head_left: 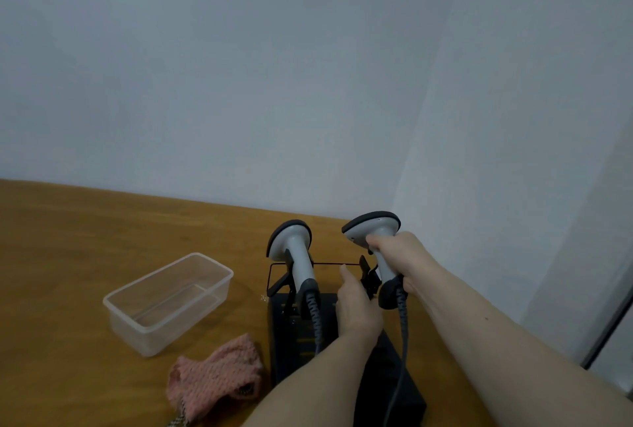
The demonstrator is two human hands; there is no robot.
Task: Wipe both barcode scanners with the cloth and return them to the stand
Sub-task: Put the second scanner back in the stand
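Observation:
Two grey barcode scanners with dark rims stand over a black stand point(387, 378) on the wooden table. The left scanner point(294, 255) sits in its clip on the stand, cable trailing down. My right hand point(400, 258) grips the handle of the right scanner point(371, 226), thumb near its head, holding it at the right clip point(370, 277). My left hand point(356, 306) rests on the stand beside that clip, fingers hidden against it. The pink knitted cloth point(215, 375) lies crumpled on the table, left of the stand.
A clear plastic tub point(168, 303) stands to the left of the stand. The table point(68, 255) ends at a pale wall behind. A pale wall corner and a dark-edged frame point(613, 320) rise on the right.

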